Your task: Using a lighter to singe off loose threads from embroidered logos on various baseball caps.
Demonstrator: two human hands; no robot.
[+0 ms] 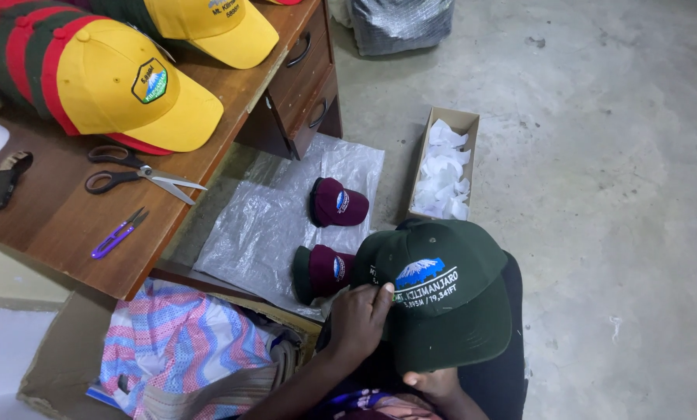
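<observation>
Dark green cap (441,292) held over the lap, just right of the wooden desk (61,225).
Left hand (360,315) presses its crown with fingers curled; right hand (434,383) grips the brim from below, mostly hidden. Beyond it, a cardboard box (465,123) holds white scraps (444,175); two maroon caps (338,204) lie on plastic sheet (263,225) over concrete floor (613,155).

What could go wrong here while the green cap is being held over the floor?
The green cap is held by the left hand and right hand above dusty concrete; a slip might dirty it. The scissors lie near the desk edge and might get knocked off onto the maroon caps below.
</observation>
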